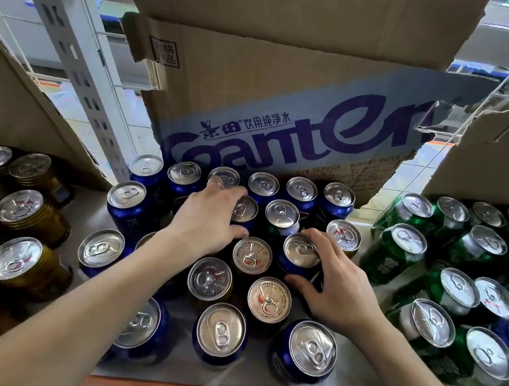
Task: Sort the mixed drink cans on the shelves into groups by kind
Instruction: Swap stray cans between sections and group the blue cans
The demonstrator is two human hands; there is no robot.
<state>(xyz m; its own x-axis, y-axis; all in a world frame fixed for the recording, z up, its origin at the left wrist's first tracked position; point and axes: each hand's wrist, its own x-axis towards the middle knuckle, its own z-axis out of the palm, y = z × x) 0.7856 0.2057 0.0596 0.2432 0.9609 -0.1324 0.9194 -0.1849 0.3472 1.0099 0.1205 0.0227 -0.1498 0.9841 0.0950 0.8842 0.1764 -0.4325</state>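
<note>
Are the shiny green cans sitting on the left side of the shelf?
No, the green metal drink cans stand grouped at the right of the grey shelf, while gold ribbed cans fill the left.

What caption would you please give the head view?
Left hand reaches among mixed cans; right hand grips a blue can.

The scene is brightly and evenly lit, with pale daylight coming in from the back, where the view is washed out and rather soft. The silver can tops (251, 255) throw back broad white glare, while the gaps between the cans sink into deep shadow and the cardboard box (290, 125) is sharp enough to read its print. The wide lens bends the shelf post (70, 40) and stretches and smears the gold cans (32, 217) and green cans (396, 258) near the edges.
</note>
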